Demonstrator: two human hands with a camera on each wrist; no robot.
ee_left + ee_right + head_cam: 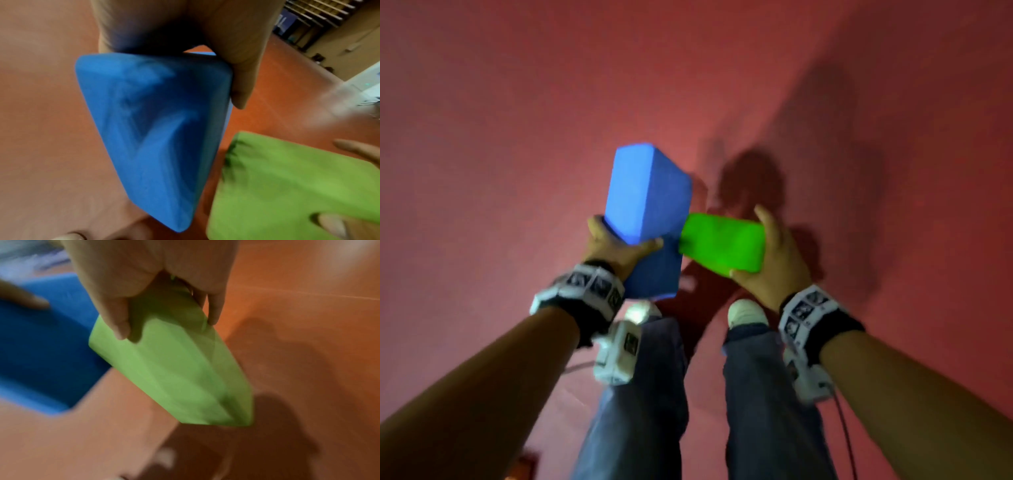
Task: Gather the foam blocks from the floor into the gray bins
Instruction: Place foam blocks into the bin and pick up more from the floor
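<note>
Mid-carry, judging by pose: both blocks up off the red floor (517, 120), one per hand.

Left hand (616, 248) wrapped around the blue foam block (647, 205) near its middle: thumb across the near face, fingers (599, 229) curled round the far side. Block stands on end, so most of it sticks up past the fingertips and a shorter part hangs below the palm. Probably gripped mid-length for balance with one hand.

Right hand (774, 260) clamped on one end of the green foam block (722, 245): thumb under the near edge, fingers over the far edge, pinching across the thickness. Block lies flat and projects sideways from the fingers toward the left hand. Free end just beside the blue block; touching or a small gap, cannot tell.

Wrist views blurred but consistent: foam pinched between thumb and fingers in each.

Count:
- foam blocks: 2 (1 blue, 1 green), both in hand
- blocks left on visible floor: 0
- gray bins in view: 0
- shoes: 2, below the wrists

Bin location unknown from here, so drop-off not yet done for either block.
</note>
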